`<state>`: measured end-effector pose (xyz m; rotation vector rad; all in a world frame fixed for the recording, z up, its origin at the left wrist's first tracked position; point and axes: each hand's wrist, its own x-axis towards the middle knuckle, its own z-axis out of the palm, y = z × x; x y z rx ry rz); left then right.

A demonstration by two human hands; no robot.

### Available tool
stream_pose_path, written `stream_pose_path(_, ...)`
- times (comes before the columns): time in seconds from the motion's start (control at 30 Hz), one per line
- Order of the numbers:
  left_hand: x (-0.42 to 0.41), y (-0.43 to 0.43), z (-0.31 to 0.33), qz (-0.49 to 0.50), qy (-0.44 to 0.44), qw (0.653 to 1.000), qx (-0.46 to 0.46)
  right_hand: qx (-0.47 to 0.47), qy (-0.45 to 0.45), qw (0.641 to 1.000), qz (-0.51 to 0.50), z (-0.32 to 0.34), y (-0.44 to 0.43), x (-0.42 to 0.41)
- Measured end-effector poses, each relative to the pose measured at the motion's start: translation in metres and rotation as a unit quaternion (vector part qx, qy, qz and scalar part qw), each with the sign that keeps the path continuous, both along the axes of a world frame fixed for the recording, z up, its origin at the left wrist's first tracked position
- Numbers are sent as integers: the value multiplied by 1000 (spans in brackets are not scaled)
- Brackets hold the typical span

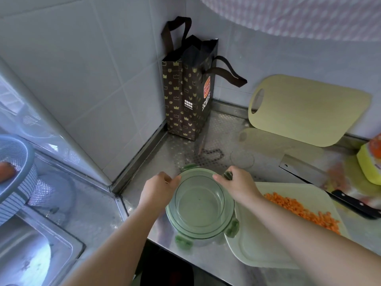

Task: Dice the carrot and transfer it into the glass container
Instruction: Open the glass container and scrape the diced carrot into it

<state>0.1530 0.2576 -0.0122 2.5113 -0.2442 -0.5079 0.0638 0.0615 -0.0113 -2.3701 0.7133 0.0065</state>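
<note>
**Taking hold by the rim**

The left hand [158, 187] curled its fingers over the left rim of the round clear glass container [199, 205], and the right hand [237, 182] pinched a green lid clip on the right rim. Glass like that is heavy, rigid, slick and breakable, I'd judge, so rim and clips looked the safest hold. It sat near the steel counter's [156, 162] front edge, just beside the pale green plastic cutting board [257, 248]. There the orange diced carrot [299, 209] lay, apart from the fingers.

Both forearms extended forward, left grip [162, 183] and right grip [237, 184] curled, thumbs pointing inward
</note>
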Motion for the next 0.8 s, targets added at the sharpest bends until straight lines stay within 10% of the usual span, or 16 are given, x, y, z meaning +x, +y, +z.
stream_pose_path(0.27, 9, -2, 17, 30, 183, 961, -206, 90, 66, 993, 41, 25, -2, -4)
stream_pose_path(0.6, 14, -22, 74, -3, 82, 956, -283, 330, -82, 940, 7, 100, -21, -9)
stream_pose_path(0.8, 8, -50, 66, 13, 21, 954, -299, 104, -288, 949, -78, 130, -75, -9)
